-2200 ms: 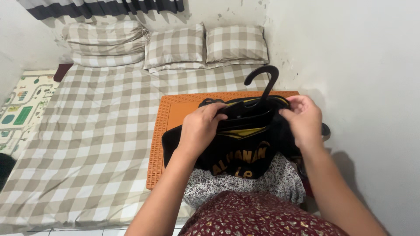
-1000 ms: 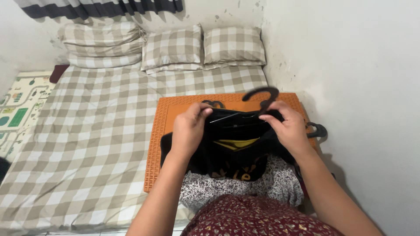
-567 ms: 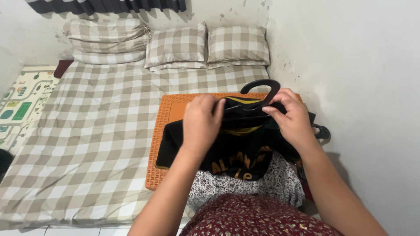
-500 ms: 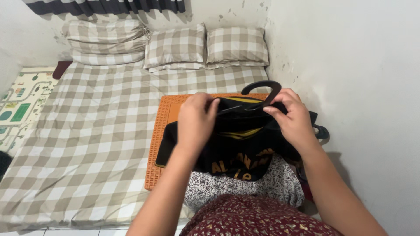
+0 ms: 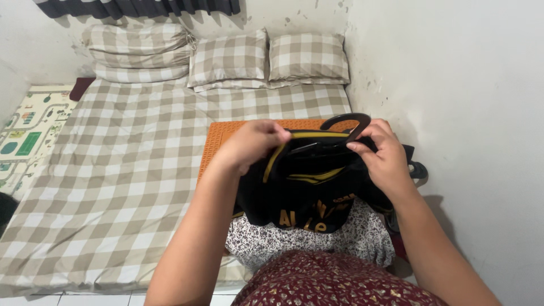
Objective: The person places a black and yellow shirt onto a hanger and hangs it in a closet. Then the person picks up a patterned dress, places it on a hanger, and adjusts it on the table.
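Shirt (image 5: 306, 187) over orange board (image 5: 226, 131), hanger (image 5: 347, 126) at 12 | left hand (image 5: 249, 144) now lifts collar higher; right hand (image 5: 385, 158) pinches fabric at hook | we judge the hanger seating.

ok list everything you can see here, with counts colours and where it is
shirt: 1, black with yellow trim and lettering, held up in both hands over the orange board
hanger: 1, black, hook poking out of the shirt's collar by the right hand
board: 1, orange, woven-look, lying on the bed under the shirt
floral cloth: 1, white with dark print, below the shirt
bed sheet: 1, beige and white check, covering the mattress
pillows: 4, same check, at the head of the bed, two stacked on the left
play mat: 1, pale with road pattern, floor at far left
curtain: 1, dark and white, top edge
left hand: gripping the collar
right hand: holding shirt and hanger
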